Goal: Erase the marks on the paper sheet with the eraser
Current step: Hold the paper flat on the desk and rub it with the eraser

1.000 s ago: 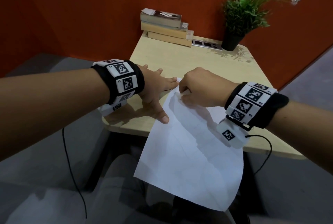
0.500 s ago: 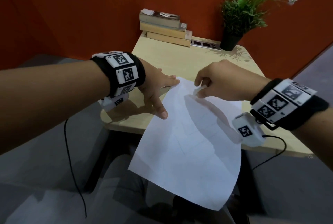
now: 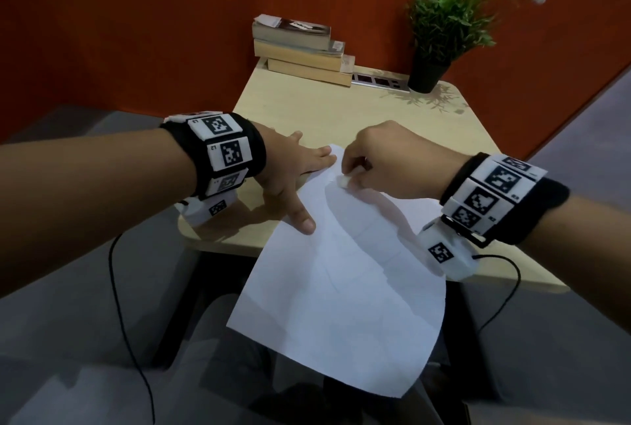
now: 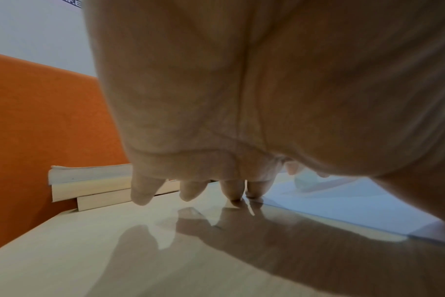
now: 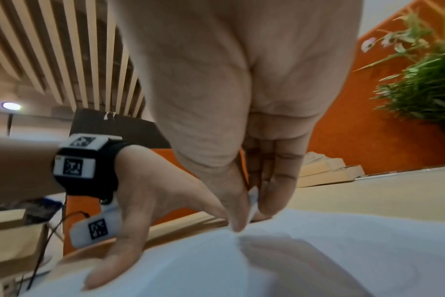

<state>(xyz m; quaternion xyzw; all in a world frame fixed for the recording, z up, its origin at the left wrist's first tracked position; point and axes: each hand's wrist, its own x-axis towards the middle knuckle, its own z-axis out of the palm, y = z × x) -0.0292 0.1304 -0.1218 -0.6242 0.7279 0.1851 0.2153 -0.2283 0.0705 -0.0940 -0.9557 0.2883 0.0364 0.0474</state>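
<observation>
A white paper sheet [image 3: 345, 288] lies on the light wooden table [image 3: 341, 117], its near half hanging over the front edge. Faint pencil lines show on it. My left hand [image 3: 293, 178] lies flat with spread fingers, thumb and fingertips pressing the sheet's left edge and far corner; its fingertips [image 4: 234, 193] touch the table by the paper [image 4: 343, 201]. My right hand [image 3: 382, 161] pinches a small white eraser [image 3: 343, 181] between thumb and fingers and holds it down on the sheet near the far corner. The right wrist view shows the eraser [image 5: 252, 203] against the paper [image 5: 318, 251].
A stack of three books [image 3: 300, 49] stands at the table's back edge, with a potted plant [image 3: 444, 25] to the right and a socket strip [image 3: 379, 79] between them. Orange walls close the back. Black cables hang from both wrists.
My right hand swung right with the eraser half a second ago and has come back left toward the sheet's far corner. The left hand has stayed pressing the paper.
</observation>
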